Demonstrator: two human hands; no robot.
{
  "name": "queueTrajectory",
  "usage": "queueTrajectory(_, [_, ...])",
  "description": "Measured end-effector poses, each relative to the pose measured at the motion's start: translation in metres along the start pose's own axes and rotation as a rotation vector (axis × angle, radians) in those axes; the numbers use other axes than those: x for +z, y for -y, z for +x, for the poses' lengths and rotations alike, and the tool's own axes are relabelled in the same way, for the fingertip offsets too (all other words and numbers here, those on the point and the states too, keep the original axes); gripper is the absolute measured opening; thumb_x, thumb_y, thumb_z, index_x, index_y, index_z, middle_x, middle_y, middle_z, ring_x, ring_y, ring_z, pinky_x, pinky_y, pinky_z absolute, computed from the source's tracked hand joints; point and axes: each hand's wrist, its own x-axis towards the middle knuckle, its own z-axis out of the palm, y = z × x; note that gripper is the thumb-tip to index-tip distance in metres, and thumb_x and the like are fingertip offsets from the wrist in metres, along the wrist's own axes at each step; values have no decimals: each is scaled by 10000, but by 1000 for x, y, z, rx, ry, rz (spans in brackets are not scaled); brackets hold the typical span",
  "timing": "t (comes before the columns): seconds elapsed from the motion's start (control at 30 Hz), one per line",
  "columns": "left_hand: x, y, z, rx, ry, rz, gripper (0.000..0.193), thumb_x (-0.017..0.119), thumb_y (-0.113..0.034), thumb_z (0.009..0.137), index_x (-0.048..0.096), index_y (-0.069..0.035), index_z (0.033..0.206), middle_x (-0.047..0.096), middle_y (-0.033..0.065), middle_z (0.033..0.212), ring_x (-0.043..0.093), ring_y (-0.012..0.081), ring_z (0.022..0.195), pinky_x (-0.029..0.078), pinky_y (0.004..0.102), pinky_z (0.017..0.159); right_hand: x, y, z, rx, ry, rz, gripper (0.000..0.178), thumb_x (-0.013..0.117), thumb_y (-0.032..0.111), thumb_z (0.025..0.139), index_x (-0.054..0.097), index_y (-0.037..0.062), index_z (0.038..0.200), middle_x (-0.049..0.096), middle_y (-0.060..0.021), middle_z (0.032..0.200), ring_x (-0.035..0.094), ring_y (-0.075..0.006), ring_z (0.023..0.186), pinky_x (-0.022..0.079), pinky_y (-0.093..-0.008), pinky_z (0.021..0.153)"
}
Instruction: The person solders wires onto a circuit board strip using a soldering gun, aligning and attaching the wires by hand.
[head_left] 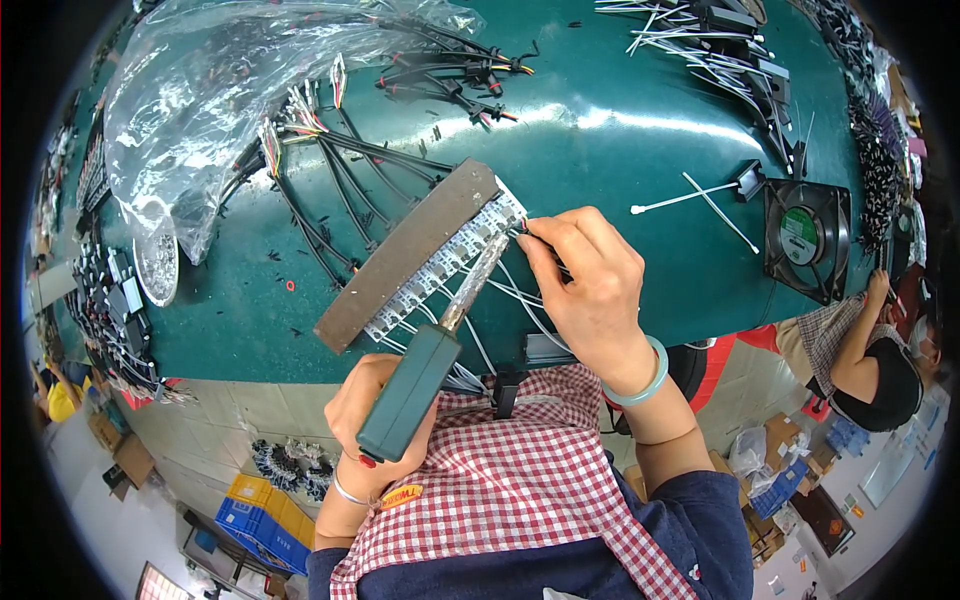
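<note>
My left hand (375,410) is wrapped round the boxy green handle of what looks like a soldering iron (412,385). Its worn metal barrel slants up to the right, and the tip meets the end of a row of small silvery connectors (425,280). A long brown bar (405,255) lies along that row, and white wires (515,290) trail from it toward me. Beside the tip, my right hand (590,275) pinches thumb and forefinger together over a small dark piece, mostly hidden by the fingers.
Bundles of black cables (330,160) lie behind the bar, by a clear plastic bag (190,110). A black fan (805,240) and white cable ties (720,210) sit at right. A white cup (157,268) stands at left. A co-worker (865,360) is at far right.
</note>
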Motion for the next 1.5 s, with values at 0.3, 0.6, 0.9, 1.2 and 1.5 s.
queueTrajectory(0.3, [0,-1,1,0,-8,6,241,747,17,659,648,40,877,654,148,819,668,277,697,529,316,634,-1,4,1,-10,13,-44,146,756,10,757,672,5,878,582,-88,801,582,-250,659,464,-356,598])
queueTrajectory(0.6, [-27,17,-57,-182,-372,114,261,718,6,767,648,38,1017,652,132,819,642,256,696,525,327,722,-2,5,1,-11,20,-42,146,756,11,758,671,7,876,588,-89,811,595,-254,674,470,-357,605])
queueTrajectory(0.9, [-110,72,-35,-354,-1046,-60,273,692,30,841,612,97,1094,659,104,870,492,105,574,363,225,493,-11,10,10,-45,26,-74,137,760,37,763,678,22,871,594,-82,810,614,-263,702,489,-359,622])
queueTrajectory(1.2, [-88,82,-50,-8,-929,565,176,593,47,910,591,140,1059,665,169,1037,461,108,591,400,236,555,-17,-17,102,-155,36,-143,103,716,67,814,688,36,907,619,-103,847,638,-295,782,509,-400,670])
queueTrajectory(1.5, [-59,77,-60,-102,-1115,-59,307,590,72,888,547,118,1188,636,200,1208,485,116,614,405,239,531,21,-30,133,-245,-10,-180,116,757,36,737,708,52,841,678,-73,932,656,-260,846,524,-361,716])
